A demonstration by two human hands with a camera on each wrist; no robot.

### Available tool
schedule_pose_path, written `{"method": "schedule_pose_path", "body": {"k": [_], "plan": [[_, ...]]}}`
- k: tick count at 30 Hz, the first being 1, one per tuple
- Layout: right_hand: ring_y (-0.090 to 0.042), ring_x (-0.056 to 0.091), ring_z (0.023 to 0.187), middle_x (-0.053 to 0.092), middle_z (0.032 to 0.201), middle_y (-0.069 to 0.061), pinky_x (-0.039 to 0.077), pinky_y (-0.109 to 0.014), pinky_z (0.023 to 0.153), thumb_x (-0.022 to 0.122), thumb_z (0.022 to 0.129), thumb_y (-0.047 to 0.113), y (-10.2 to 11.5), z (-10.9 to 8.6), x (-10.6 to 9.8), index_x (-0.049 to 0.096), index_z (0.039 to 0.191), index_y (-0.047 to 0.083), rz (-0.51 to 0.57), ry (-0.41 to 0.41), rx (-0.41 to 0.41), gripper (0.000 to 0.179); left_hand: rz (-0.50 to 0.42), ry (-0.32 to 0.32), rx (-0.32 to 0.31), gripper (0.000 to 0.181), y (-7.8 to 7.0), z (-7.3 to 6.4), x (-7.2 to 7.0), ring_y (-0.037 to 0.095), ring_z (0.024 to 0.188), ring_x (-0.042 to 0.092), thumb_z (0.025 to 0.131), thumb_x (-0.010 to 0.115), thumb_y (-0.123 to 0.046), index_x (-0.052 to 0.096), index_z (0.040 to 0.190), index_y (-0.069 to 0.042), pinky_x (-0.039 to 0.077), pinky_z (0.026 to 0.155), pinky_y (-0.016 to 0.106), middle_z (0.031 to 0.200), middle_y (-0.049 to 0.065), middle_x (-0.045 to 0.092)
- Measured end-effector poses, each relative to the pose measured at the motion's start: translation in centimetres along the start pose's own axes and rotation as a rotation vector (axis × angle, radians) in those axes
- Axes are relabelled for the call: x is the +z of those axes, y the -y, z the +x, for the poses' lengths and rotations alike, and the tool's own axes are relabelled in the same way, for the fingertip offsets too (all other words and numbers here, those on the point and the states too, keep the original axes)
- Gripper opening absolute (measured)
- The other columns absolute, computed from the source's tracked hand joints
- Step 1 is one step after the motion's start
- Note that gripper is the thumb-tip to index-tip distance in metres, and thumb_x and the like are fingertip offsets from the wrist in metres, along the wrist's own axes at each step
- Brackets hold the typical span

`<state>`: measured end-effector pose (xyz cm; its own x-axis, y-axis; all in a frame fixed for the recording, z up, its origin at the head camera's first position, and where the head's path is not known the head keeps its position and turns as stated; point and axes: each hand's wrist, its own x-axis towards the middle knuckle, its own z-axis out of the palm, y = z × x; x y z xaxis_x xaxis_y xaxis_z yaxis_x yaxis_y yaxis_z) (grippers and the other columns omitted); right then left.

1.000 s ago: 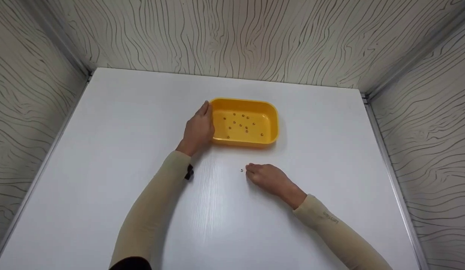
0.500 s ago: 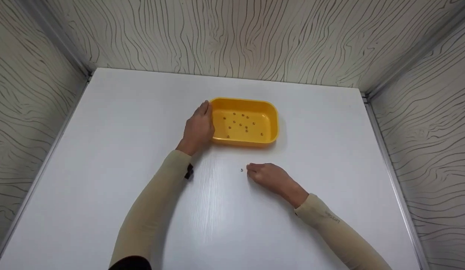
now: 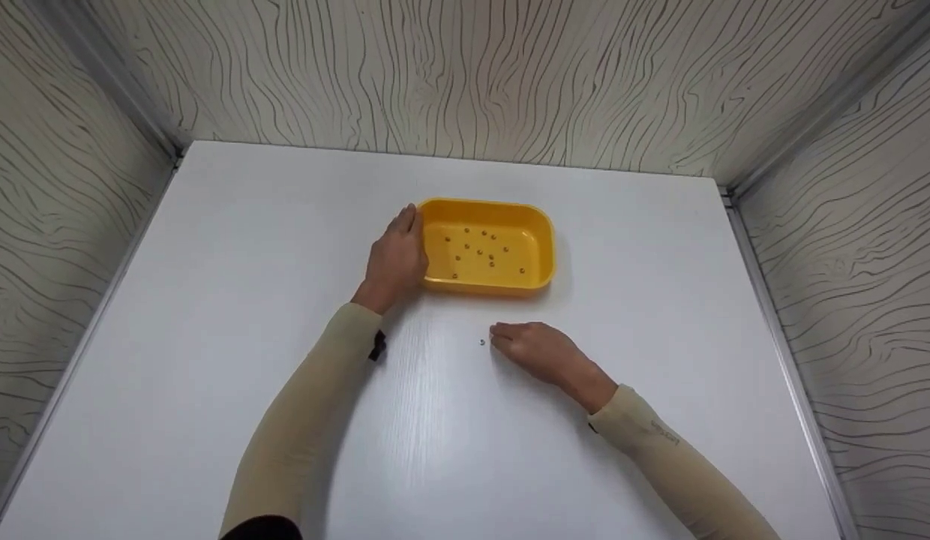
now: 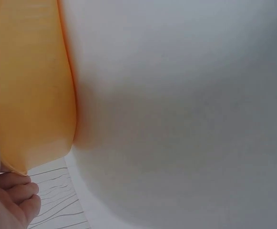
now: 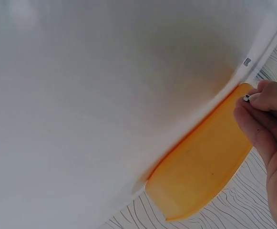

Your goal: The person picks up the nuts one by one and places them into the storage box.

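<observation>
A yellow plastic bin [image 3: 486, 288] stands on the white table, with several small metal pieces [image 3: 480, 253] scattered over its floor. My left hand [image 3: 397, 259] grips the bin's left end; in the left wrist view, curled fingers [image 4: 18, 188] show at its rim. In front of the bin, my right hand [image 3: 536, 351] pinches a tiny shiny metal piece [image 5: 246, 98] between thumb and fingertips, best seen in the right wrist view. Another loose metal piece [image 3: 481, 343] lies on the table just left of those fingertips.
The white tabletop [image 3: 232, 300] meets a wood-grain patterned panel [image 3: 465, 82] behind the bin. Similar panels rise at the left and right sides, with metal rails [image 3: 784, 375] along the table's side edges.
The head view has tilted very slightly. My right hand has crept a little towards the bin, away from the loose piece. The left hand and bin keep their places.
</observation>
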<state>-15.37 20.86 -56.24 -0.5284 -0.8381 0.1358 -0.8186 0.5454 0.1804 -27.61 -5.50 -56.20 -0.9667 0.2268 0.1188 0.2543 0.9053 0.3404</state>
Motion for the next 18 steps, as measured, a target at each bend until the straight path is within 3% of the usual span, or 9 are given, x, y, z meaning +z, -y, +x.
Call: {"method": "schedule_pose_path", "body": {"k": [6,18], "plan": [[-0.017,0.080,0.101,0.082,0.113,-0.007,0.066,-0.029,0.084,0.083,0.084,-0.001,-0.3,0.2,-0.2,0.079,0.112,0.005,0.021,-0.054,0.014,0.029,0.009,-0.002,0.021,0.054,0.1,0.0,-0.2,0.034,0.156,0.041,0.111,0.040,-0.016,0.035,0.161,0.005,0.037,0.128,0.047,0.169,0.020,0.038],[-0.020,0.080,0.100,0.082,0.109,-0.009,0.066,-0.029,0.086,0.079,0.085,-0.007,-2.0,1.7,-1.8,0.080,0.109,0.002,0.272,-0.184,0.093,0.025,0.007,0.010,0.016,0.052,0.1,0.1,-0.1,0.033,0.157,0.040,0.114,0.034,-0.019,0.034,0.161,0.004,0.036,0.129,0.046,0.170,0.020,0.036]]}}
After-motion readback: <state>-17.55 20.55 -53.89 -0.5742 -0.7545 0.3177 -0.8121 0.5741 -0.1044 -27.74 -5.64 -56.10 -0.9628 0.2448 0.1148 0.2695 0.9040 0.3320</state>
